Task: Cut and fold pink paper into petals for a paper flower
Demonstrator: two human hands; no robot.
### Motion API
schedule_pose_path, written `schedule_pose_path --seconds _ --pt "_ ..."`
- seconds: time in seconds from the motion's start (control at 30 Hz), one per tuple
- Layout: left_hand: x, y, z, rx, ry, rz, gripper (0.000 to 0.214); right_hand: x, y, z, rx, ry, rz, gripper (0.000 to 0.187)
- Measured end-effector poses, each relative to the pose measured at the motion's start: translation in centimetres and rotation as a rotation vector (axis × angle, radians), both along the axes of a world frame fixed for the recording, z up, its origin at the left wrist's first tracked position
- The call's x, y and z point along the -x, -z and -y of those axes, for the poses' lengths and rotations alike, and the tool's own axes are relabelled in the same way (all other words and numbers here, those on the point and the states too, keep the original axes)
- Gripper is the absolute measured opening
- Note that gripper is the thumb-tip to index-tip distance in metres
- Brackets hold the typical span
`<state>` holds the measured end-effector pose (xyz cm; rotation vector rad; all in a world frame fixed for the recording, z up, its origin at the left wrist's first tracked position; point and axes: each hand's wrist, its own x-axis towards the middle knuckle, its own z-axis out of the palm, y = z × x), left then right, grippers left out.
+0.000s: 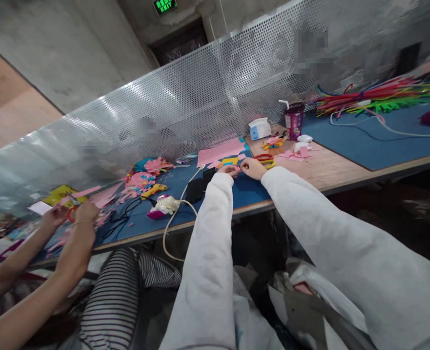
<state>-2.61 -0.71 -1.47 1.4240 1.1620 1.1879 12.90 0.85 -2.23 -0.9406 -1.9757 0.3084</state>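
Note:
Both of my hands are close together above the blue mat at the table's edge. My left hand (228, 170) has its fingers closed on a small pink paper piece (237, 168). Bent and pinched, my right hand (253, 168) meets the same piece from the right; whether its fingertips grip the paper is too small to tell. Just behind the right hand lie scissors (267, 159) with red and yellow handles. Beyond the hands are a yellow paper piece (230, 161) and a large pink sheet (220, 151).
At the left, a co-worker's hands (85, 213) cut pink paper. Pink paper flowers (140, 182), a yellow glue gun (154, 190), a power strip (163, 206) and black phones (195, 189) lie between us. A purple cup (294, 121) and pipe cleaners (375, 97) stand rightward.

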Motion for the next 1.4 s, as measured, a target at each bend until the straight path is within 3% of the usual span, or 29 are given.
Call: schedule_pose_path --seconds 0.37,0.67,0.87,1.23,1.4 --pt "0.2 0.0 -0.2 0.032 0.008 0.021 0.025 -0.2 0.2 -0.2 -0.126 -0.017 0.023 0.003" --pt "0.4 0.2 -0.6 0.030 0.024 0.017 0.023 -0.1 0.4 -0.4 -0.099 -0.004 0.012 0.001" --pt "0.4 0.3 -0.7 0.047 -0.038 0.009 0.020 0.0 0.4 -1.0 -0.078 -0.014 -0.048 0.014" --pt "0.1 0.0 0.1 -0.022 -0.017 -0.012 0.014 0.0 0.2 -0.8 0.028 -0.051 -0.045 0.012" --pt "0.3 0.0 0.0 0.009 0.006 -0.018 0.018 -0.1 -0.2 -0.2 -0.001 -0.055 -0.039 0.012"
